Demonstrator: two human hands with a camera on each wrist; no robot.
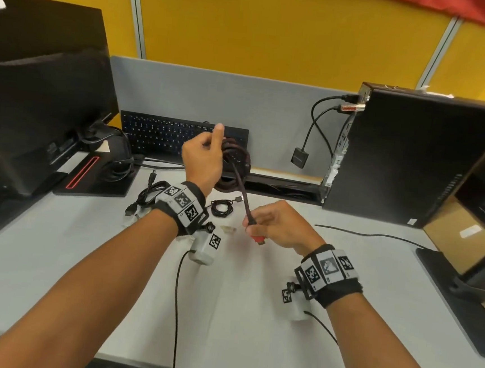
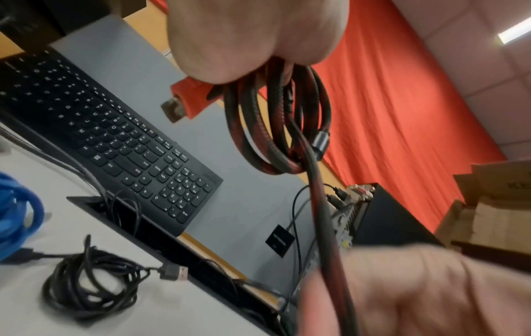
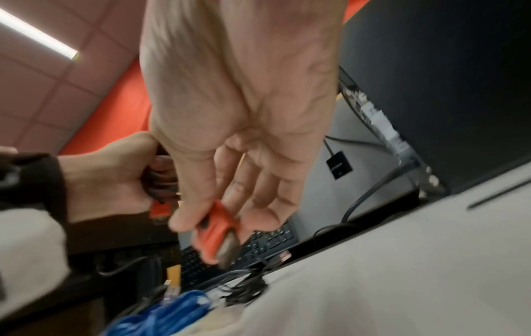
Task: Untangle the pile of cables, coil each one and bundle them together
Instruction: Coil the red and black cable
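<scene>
Your left hand (image 1: 204, 158) was raised above the far middle of the desk (image 1: 254, 302), fingers curled around the loops of the red-and-black braided cable (image 2: 276, 127), index finger pointing up. Your right hand (image 1: 276, 225) was lower and nearer, pinching the free end just behind the red plug (image 3: 217, 229) between thumb and fingers. The cable ran taut between the two hands. A small coiled black cable (image 1: 222, 207) lay on the desk between your wrists, a blue cable (image 2: 17, 213) to the left, a keyboard (image 1: 163, 137) beyond.
</scene>
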